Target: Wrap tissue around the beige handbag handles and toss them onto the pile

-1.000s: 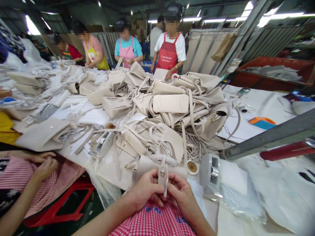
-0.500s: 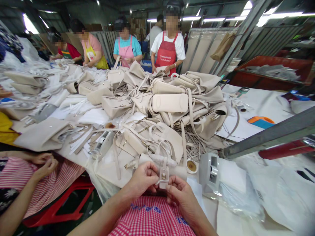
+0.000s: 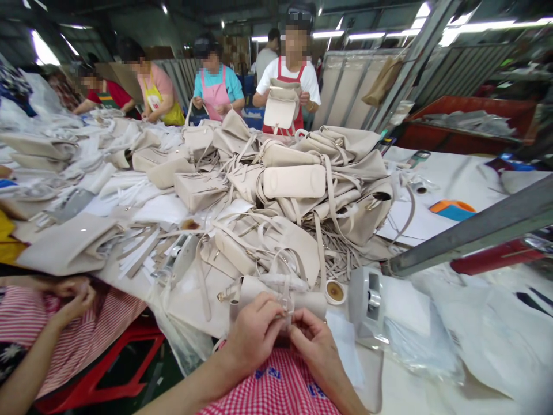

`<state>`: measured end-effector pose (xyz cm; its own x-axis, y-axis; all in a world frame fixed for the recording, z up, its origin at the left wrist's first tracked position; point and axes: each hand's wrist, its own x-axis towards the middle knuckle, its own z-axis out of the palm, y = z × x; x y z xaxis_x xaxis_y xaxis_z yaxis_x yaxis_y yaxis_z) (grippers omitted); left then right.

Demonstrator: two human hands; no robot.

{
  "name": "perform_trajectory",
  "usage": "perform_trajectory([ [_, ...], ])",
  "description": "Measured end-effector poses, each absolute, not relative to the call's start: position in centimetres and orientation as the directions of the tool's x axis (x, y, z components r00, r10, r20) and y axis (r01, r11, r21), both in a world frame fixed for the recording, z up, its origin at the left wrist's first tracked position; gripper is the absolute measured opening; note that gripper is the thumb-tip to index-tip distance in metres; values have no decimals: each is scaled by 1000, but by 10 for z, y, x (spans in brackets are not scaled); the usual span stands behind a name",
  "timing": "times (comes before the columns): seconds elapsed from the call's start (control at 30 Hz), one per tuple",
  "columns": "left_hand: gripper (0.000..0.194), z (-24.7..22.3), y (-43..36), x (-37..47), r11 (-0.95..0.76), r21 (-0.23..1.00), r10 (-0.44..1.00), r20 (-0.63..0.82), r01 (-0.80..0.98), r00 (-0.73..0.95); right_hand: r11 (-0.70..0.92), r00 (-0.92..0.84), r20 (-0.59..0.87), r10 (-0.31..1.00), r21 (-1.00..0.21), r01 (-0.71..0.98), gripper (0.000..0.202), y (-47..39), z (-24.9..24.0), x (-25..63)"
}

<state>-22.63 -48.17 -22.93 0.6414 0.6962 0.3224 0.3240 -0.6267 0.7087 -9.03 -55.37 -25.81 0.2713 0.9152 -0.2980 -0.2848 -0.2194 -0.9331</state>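
Observation:
A beige handbag [image 3: 309,302] lies at the table edge in front of me, with clear plastic film [image 3: 283,282] on its top. Its narrow strap [image 3: 286,297] runs down between my hands. My left hand [image 3: 256,331] is closed, thumb and fingers pinching the strap end from the left. From the right, my right hand [image 3: 310,337] pinches the same end, fingertips close to the left ones. My fingers partly cover the strap's lower end and its fitting. Left of the bag lies a strap with a metal buckle [image 3: 224,294].
Beyond is a heap of beige bags [image 3: 294,182]. A small cup of brown glue-like stuff [image 3: 335,291] and a grey tape dispenser [image 3: 365,300] stand at right. A metal post [image 3: 470,230] slants across the right side. A neighbour's hands [image 3: 80,294] are at left; co-workers stand opposite.
My left hand has turned over the strap end, hiding the tab and metal fitting that showed before. The co-worker in the red apron has lifted a beige bag.

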Motion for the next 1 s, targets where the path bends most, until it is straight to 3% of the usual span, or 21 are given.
perform_trajectory([
  [0.13,24,-245,-477,-228,-763,452,631,365,463,684,-157,275,-247,929,-938,-310,24,-552,-255,-89],
  [0.3,39,-240,-475,-230,-822,350,568,436,450,699,-138,294,-214,932,-956,-260,24,-551,-262,-90],
  [0.5,36,-235,-474,-225,-947,163,319,579,277,750,-93,317,-63,946,-993,79,19,-550,-269,-89],
  [0.57,35,-236,-472,-223,-945,174,325,597,276,734,-87,313,-48,949,-990,111,19,-549,-269,-89],
  [0.7,23,-240,-467,-227,-920,227,389,643,321,660,-101,290,-120,950,-992,-79,24,-548,-270,-88],
  [0.8,22,-244,-468,-231,-914,233,403,616,332,677,-92,271,-124,954,-988,-126,24,-549,-271,-87],
  [0.9,31,-243,-469,-231,-883,268,468,562,385,682,-96,255,-109,961,-993,-63,23,-549,-271,-87],
  [1.0,32,-236,-469,-230,-921,199,385,587,334,712,-65,275,-34,961,-992,104,19,-548,-271,-85],
])
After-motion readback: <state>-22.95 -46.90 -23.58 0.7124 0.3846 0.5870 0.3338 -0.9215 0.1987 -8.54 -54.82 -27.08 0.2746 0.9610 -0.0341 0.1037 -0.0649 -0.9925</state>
